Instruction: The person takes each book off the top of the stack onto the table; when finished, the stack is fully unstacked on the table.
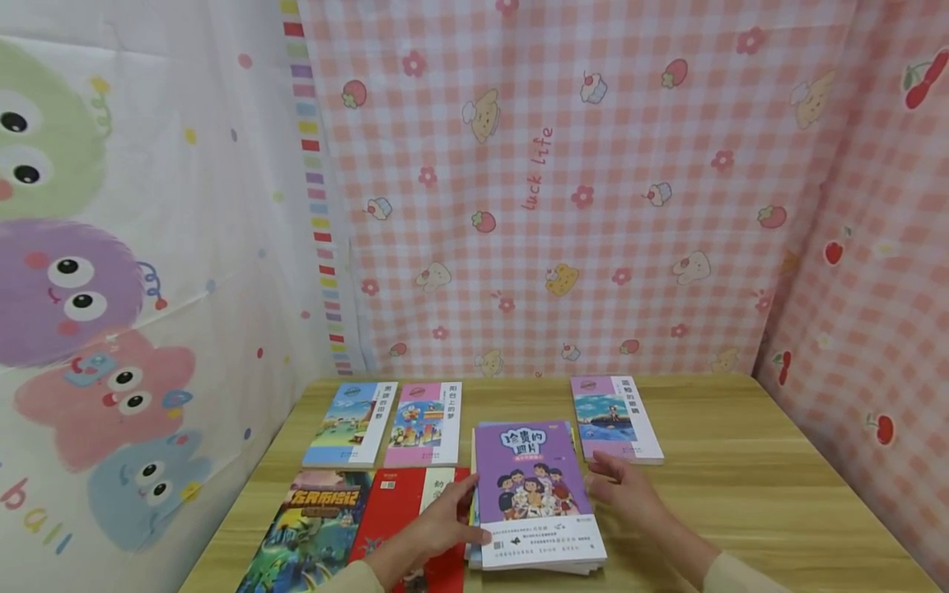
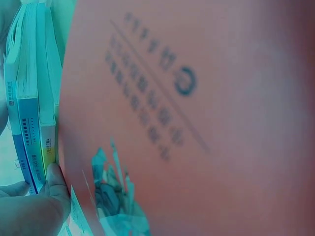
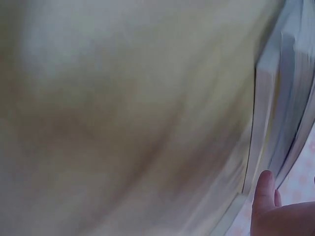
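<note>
A stack of books lies near the table's front, topped by a purple book (image 1: 535,494) with a white lower band. My left hand (image 1: 441,523) is at the stack's left side, fingers touching its edge. In the left wrist view, the fingers (image 2: 55,189) meet the blue and yellow spines (image 2: 32,142) of the stacked books. Beside the stack's right edge is my right hand (image 1: 630,490), fingers loosely extended. The right wrist view has a fingertip (image 3: 266,184) close to the page edges (image 3: 263,108); contact is unclear.
Blue (image 1: 350,424) and pink (image 1: 423,424) books lie at back left. In front are a dark green illustrated book (image 1: 307,527) and a red book (image 1: 393,502), partly under my left arm. Another pink book (image 1: 615,420) lies back right on the wooden table (image 1: 712,436). Patterned curtains (image 1: 593,148) surround it.
</note>
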